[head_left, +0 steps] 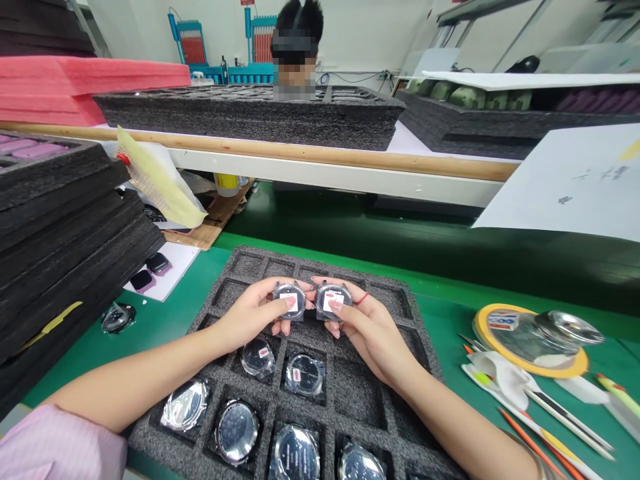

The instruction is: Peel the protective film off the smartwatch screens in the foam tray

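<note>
Pinching one round, black, white-labelled watch case point(299, 294) each, our left hand point(264, 305) and right hand point(367, 320) fingers hold both unseated above the dark-grey foam tray point(357, 393); more cases point(237, 432) already sit toward its near edge.

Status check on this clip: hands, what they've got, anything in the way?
Left hand gripping a round watch; right hand gripping a second watch. Foam tray beneath, more watches in its pockets. Thumbs partly cover the white stickers.

There are two hands point(373, 333); at least nine round watches point(335, 293), two held; two square watches point(141, 281); one glass jar point(543, 343); one tape roll point(483, 330); one other person point(300, 23)
</note>
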### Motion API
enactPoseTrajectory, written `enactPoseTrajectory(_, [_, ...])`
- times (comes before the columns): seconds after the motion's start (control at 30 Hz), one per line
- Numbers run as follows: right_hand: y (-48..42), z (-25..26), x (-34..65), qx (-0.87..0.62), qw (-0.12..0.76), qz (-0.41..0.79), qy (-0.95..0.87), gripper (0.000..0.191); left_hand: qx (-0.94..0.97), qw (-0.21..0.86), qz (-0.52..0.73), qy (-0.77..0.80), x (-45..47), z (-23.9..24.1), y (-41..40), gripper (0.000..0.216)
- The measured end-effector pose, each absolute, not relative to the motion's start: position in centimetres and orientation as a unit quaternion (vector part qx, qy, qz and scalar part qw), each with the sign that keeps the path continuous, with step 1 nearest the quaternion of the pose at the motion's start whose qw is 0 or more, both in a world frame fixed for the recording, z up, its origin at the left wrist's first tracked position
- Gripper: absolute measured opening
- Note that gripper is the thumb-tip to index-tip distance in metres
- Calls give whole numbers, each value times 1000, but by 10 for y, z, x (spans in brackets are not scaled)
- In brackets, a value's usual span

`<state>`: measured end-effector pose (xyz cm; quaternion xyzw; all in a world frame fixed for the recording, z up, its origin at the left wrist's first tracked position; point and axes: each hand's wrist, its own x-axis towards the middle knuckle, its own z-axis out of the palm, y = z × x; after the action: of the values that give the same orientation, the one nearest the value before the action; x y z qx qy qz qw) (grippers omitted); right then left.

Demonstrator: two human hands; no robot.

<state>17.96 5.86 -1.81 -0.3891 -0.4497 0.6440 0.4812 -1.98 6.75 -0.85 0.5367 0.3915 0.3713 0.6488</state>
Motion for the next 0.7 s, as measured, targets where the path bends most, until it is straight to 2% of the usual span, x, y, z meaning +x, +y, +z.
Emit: enactPoseTrajectory(0.7, [58, -18, 179, -388, 476, 647, -452, 40, 546, 644, 365, 392, -19, -9, 68, 49])
